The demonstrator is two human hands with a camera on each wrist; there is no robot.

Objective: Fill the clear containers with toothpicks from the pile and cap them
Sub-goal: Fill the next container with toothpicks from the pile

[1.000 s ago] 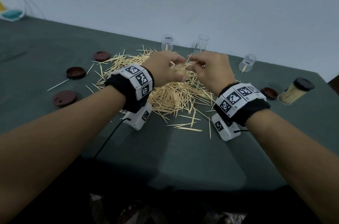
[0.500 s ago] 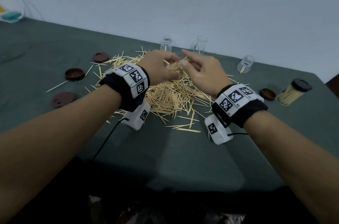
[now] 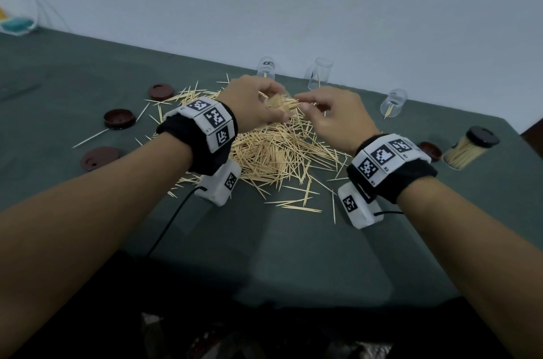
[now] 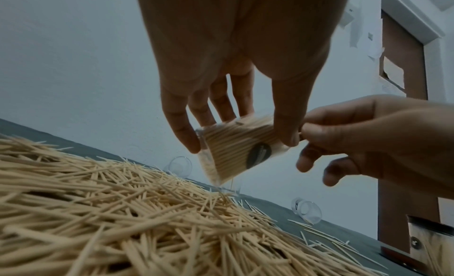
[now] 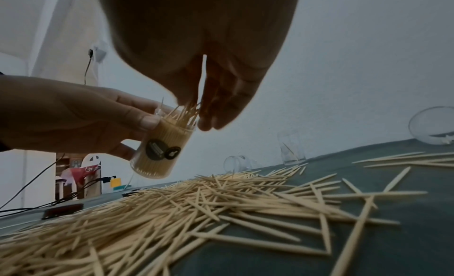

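Note:
My left hand [image 3: 274,106] grips a clear container [image 3: 286,103] packed with toothpicks and holds it tilted above the pile [image 3: 276,150]. In the left wrist view the container [image 4: 236,154] sits between the thumb and fingers, its mouth towards the right hand [image 4: 304,136]. My right hand [image 3: 302,102] meets that mouth and pinches the toothpick tips that stick out. The right wrist view shows the container [image 5: 159,150] and the bunched fingers [image 5: 209,113] on the protruding tips.
Three clear containers lie or stand behind the pile [image 3: 266,69] [image 3: 320,72] [image 3: 393,103], each nearly empty. A filled, capped container [image 3: 470,150] lies at the right beside a brown cap [image 3: 430,150]. Three more caps [image 3: 161,91] [image 3: 120,118] [image 3: 100,156] lie at the left.
The right hand's fingers, straight half a second ago, have closed on the toothpicks at the container's mouth. Both hands sit slightly higher above the pile.

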